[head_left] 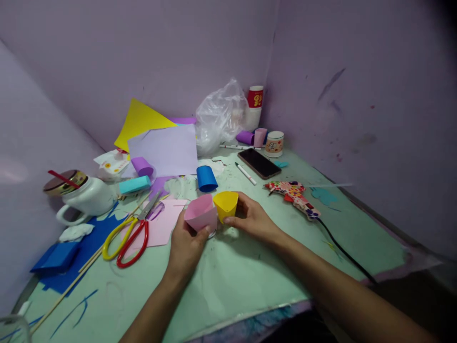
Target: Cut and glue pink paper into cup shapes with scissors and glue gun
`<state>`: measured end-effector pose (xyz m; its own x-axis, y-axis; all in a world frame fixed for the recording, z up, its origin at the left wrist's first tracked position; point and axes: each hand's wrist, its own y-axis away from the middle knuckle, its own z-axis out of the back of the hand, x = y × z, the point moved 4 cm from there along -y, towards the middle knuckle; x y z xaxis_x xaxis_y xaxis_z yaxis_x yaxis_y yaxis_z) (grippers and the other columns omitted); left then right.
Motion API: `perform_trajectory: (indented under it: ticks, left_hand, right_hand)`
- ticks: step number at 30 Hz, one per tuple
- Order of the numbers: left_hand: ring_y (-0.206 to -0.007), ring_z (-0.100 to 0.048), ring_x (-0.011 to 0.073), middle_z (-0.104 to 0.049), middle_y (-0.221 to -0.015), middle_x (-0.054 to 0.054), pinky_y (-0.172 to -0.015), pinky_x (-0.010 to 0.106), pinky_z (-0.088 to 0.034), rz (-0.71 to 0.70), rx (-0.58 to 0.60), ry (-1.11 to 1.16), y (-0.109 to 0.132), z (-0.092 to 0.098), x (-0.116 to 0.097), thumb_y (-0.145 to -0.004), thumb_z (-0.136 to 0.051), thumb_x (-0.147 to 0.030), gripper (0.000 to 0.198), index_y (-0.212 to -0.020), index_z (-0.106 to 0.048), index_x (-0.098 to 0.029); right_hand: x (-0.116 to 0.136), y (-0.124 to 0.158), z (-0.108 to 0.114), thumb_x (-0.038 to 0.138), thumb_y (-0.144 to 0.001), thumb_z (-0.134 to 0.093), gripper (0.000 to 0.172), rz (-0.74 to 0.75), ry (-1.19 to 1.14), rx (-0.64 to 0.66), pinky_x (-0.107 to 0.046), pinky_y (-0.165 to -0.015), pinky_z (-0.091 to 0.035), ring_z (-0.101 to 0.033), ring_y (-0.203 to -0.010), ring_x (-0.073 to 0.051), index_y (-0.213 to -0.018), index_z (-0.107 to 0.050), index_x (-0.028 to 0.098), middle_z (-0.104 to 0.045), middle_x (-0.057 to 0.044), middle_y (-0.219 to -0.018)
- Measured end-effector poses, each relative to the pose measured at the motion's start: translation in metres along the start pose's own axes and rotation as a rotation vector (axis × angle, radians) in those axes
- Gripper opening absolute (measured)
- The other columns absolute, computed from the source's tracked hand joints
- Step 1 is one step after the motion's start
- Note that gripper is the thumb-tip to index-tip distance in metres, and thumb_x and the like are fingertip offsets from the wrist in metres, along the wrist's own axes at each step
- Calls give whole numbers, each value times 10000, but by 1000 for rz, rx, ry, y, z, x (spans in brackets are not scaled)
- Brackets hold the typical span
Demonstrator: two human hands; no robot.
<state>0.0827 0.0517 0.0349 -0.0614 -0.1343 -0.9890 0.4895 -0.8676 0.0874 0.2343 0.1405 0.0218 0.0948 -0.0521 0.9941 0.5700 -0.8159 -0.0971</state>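
Note:
My left hand (pixel 185 245) is closed around a pink paper cup shape (pixel 200 215), which tilts with its opening up and to the left. My right hand (pixel 252 218) is closed on a yellow paper cup shape (pixel 226 204) held upright right beside the pink one; the two touch or nearly touch. Both are held just above the pale green table (pixel 243 271), near its middle. A blue paper roll (pixel 206 178) lies just behind them.
Red and yellow scissors (pixel 128 236) lie left of my hands on pink paper. A white teapot (pixel 85 195), purple roll (pixel 142 166) and coloured sheets sit at the left. A phone (pixel 259 163), pen (pixel 245 173), patterned glue gun (pixel 296 196) with black cord, cups and a plastic bag (pixel 219 116) are behind and right.

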Motion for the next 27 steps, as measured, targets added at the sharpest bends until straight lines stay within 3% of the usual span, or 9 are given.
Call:
perform_trajectory:
  ticks: [5, 11, 14, 17, 21, 25, 27]
  left_hand:
    - [-961, -657, 272, -708, -1056, 111, -803, 335, -516, 13, 34, -46, 8, -4, -10, -582, -769, -251, 520, -1061, -628, -105]
    - [-912, -671, 276, -707, -1066, 145, -759, 337, -536, 69, 107, -58, 33, -6, -8, -606, -766, -312, 396, -925, -664, -99]
    - [-835, -684, 257, -727, -1015, 120, -741, 339, -546, 85, 142, -70, 57, -9, -1, -627, -764, -344, 436, -988, -670, -119]
    - [-827, -684, 234, -741, -929, 69, -754, 314, -547, 71, 94, -95, 73, -11, 2, -639, -768, -347, 486, -1076, -659, -164]
    - [-810, -686, 225, -744, -887, 56, -750, 310, -554, 70, 75, -119, 79, -16, 5, -623, -787, -352, 471, -1048, -676, -183]
    - [-821, -695, 242, -750, -865, 66, -775, 328, -558, 82, 13, -157, 79, -19, 7, -614, -779, -363, 333, -880, -691, -182]
    - [-814, -700, 245, -755, -868, 64, -754, 323, -561, 96, 11, -181, 80, -21, 7, -622, -757, -358, 326, -891, -699, -184]
  right_hand:
    - [-2, 14, 4, 256, -659, -777, 482, 13, -12, 61, -396, -892, -495, -635, -982, -238, -1079, -554, 179, -663, -73, -1052]
    - [11, 53, 13, 218, -699, -761, 471, 37, -3, -28, -368, -948, -468, -626, -1045, -216, -1110, -531, 212, -654, -63, -1113]
    - [18, 79, 16, 210, -709, -766, 464, 59, 61, -62, -328, -900, -492, -638, -998, -196, -1113, -539, 238, -661, -33, -1069]
    - [15, 97, 13, 185, -717, -757, 493, 40, 184, -8, -326, -863, -502, -635, -967, -195, -1151, -532, 246, -660, -29, -1071]
    - [9, 103, 9, 160, -755, -715, 476, 51, 284, 72, -337, -860, -500, -629, -974, -196, -1182, -515, 225, -655, -56, -1126]
    - [9, 100, 7, 168, -755, -715, 461, 64, 337, 59, -356, -881, -488, -616, -1011, -216, -1183, -546, 194, -636, -94, -1186]
    - [9, 98, 7, 172, -738, -732, 466, 60, 364, 41, -367, -906, -476, -606, -1034, -228, -1173, -566, 179, -634, -104, -1192]
